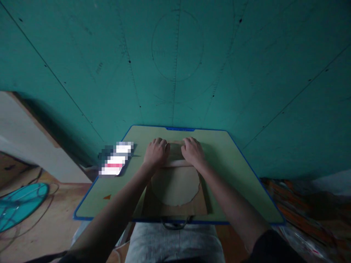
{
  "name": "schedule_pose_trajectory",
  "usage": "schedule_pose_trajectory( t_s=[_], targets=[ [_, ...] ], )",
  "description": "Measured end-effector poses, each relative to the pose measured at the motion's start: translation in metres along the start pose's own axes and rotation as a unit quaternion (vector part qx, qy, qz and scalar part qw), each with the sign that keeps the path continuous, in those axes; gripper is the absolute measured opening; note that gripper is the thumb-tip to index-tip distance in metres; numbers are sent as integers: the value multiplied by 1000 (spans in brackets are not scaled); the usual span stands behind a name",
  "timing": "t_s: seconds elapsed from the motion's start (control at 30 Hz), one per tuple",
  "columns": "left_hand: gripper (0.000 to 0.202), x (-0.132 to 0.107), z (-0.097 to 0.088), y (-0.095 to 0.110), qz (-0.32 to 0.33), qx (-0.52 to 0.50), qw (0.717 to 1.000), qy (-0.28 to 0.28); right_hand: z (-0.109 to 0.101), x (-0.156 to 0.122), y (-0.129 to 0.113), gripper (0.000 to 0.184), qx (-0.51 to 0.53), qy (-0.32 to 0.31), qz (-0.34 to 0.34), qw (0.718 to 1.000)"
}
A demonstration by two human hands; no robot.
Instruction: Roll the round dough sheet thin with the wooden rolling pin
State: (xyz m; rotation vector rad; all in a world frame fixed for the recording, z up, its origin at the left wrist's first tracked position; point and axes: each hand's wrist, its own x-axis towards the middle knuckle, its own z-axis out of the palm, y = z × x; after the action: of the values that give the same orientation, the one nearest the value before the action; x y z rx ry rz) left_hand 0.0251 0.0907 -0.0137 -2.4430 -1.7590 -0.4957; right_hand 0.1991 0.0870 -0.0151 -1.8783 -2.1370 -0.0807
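Observation:
A thin, pale, dough-like sheet with an uneven rim lies flat on a wooden board. Across its far part runs a light-coloured bar that looks like a rolling pin. My left hand and my right hand are over its two ends, fingers curled away from me and thumbs turned inward. Both palms rest on it; the fingertips are hidden. Between the hands, the board's far edge shows as a tan strip.
The board rests on a pale green tabletop with a blue rim. A lit phone, blurred out, and a small orange triangle lie left. A green wall rises behind. A white panel leans left; clutter lies right.

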Motion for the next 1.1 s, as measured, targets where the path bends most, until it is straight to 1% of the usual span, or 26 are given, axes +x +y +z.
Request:
schedule_pose_trajectory(
  t_s=[0.07,0.17,0.23,0.3,0.4,0.47,0.53,0.63,0.73,0.83,0.9,1.0,1.1],
  targets=[
    [34,-21,-4,2,20,-28,999,3,-1,-17,-1,33,5,4,-3,1000],
    [28,-52,-8,3,93,-70,993,-1,-5,-44,-5,30,-6,5,-4,1000],
    [29,-69,-10,4,112,-65,992,-6,-9,-60,-9,29,-29,9,-3,1000],
    [37,-80,-11,8,83,-42,996,-15,-12,-73,-14,30,-48,18,-5,999],
    [46,-86,-10,15,22,2,999,-29,-10,-84,-17,34,-46,33,-30,998],
    [47,-82,-8,19,0,22,999,-26,-6,-83,-17,34,-38,41,-48,997],
    [48,-71,-5,20,-14,32,999,-20,-3,-73,-13,37,-36,42,-59,997],
    [50,-46,1,19,-35,38,998,-31,0,-44,-5,38,-25,14,-66,997],
    [52,-15,7,14,-48,39,996,-61,3,-8,3,35,-2,-22,-55,998],
    [57,14,14,8,-65,27,994,-83,8,21,9,32,30,-34,-31,998],
    [57,29,18,4,-77,10,993,-90,12,34,12,32,44,-34,-17,998],
    [49,41,19,2,-79,-8,993,-85,13,41,13,33,43,-28,-10,999],
    [41,37,18,1,-61,-21,995,-70,10,29,9,35,43,-15,-18,999]
  ],
)
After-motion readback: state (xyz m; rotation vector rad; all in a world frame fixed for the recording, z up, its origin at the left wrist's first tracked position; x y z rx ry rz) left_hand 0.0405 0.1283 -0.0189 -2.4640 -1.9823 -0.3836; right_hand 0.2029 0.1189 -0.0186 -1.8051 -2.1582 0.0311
